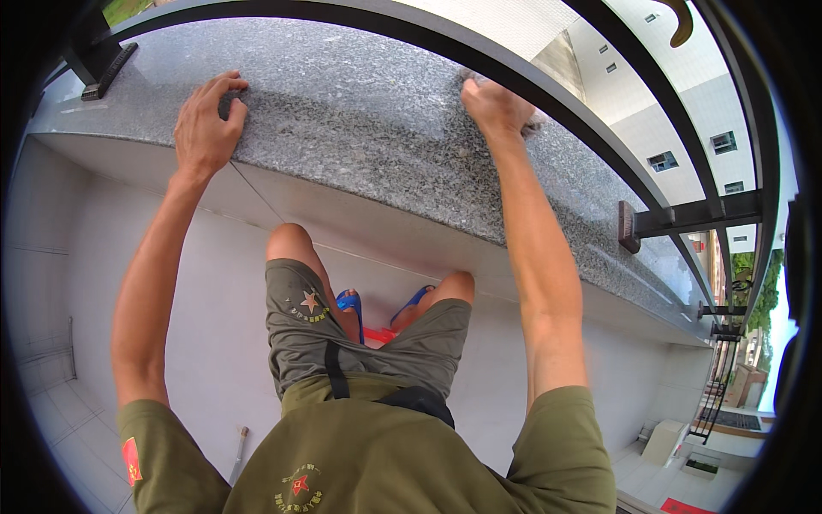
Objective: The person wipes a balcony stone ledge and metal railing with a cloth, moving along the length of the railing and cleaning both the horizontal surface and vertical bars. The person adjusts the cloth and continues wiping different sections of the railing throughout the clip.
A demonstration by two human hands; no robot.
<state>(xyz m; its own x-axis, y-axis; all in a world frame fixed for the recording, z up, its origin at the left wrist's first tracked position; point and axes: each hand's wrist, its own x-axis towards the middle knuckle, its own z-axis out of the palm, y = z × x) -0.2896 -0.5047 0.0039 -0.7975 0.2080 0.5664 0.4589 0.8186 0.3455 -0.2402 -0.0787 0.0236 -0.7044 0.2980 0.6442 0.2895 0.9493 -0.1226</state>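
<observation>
A speckled grey granite ledge [342, 111] runs across in front of me. On its left part rests my left hand [208, 124], empty, with the fingers slightly bent and the thumb apart from them. Farther right, my right hand [498, 107] is closed and pressed down on the stone near the railing. A bit of what looks like a grey cloth [534, 125] sticks out beside that hand; most of it is hidden under the palm and fingers. The stone has shiny and duller patches around both hands.
A dark metal railing [437, 30] follows the ledge's outer edge, its feet fixed to the stone, including a post base [629, 227] at right. Below are my blue slippers [351, 301] on something red [377, 337]. A long-handled tool [241, 450] stands at lower left.
</observation>
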